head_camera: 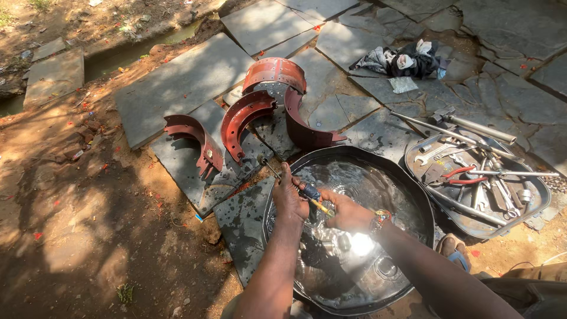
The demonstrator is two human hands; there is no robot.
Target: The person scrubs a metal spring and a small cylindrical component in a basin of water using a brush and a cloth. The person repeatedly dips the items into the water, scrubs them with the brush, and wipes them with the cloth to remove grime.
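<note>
Over a large round black basin (407, 177) of shiny dark liquid, both my hands meet. My left hand (287, 198) grips a long thin tool (277, 172), a screwdriver-like rod with a yellow and dark handle, whose metal tip sticks out past the basin's left rim. My right hand (348, 214), a beaded band at its wrist, closes on the handle end of the same tool. Small metal parts (336, 242) lie sunk in the liquid below the hands.
Several curved red brake shoes (245, 115) lie wet on stone slabs beyond the basin. A dark tray (425, 177) of spanners, pliers and rods sits at right. A heap of rags (407, 59) lies further off. Bare earth and a ditch are at left.
</note>
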